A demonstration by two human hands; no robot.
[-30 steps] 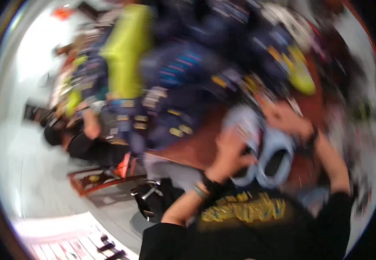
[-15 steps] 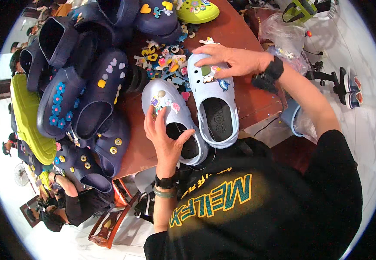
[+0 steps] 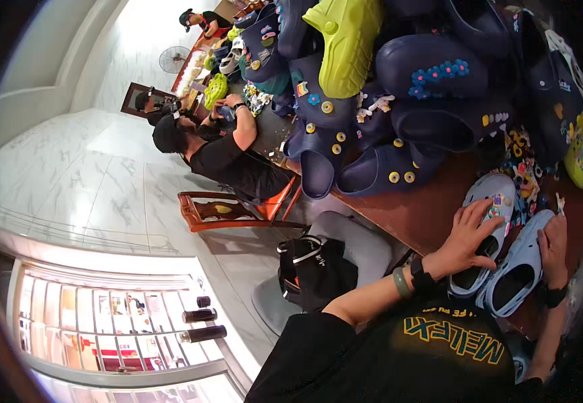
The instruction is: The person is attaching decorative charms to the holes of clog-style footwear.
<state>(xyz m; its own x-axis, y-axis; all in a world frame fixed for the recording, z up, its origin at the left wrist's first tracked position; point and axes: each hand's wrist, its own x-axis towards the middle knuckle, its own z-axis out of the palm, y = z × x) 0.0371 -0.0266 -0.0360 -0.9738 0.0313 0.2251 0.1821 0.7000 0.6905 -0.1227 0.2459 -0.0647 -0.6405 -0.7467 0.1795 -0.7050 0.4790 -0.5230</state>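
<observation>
Two light blue clogs lie side by side on the table in front of me, dressed with small colourful charms on their toes. My left hand [image 3: 469, 238] rests on the left clog [image 3: 500, 190], its fingers spread over the toe and its thumb across the foot opening. Beside the right clog [image 3: 520, 252], my right hand [image 3: 554, 248] touches its outer side, fingers stretched toward the toe and partly hidden. A small white charm [image 3: 560, 203] is close to those fingertips. Beyond the toes lies a heap of loose charms [image 3: 524, 168].
Navy clogs [image 3: 432, 67] with charms and a lime green clog [image 3: 345, 43] pile up on the brown table [image 3: 399, 208]. A grey chair [image 3: 359, 245] with a black bag [image 3: 315, 272] stands to the left. Farther off, a person in black [image 3: 228, 158] works at the table.
My view has swung left, so the clogs and hands now appear toward the right edge. My right hand has shifted from over the right clog's toe to its outer side.
</observation>
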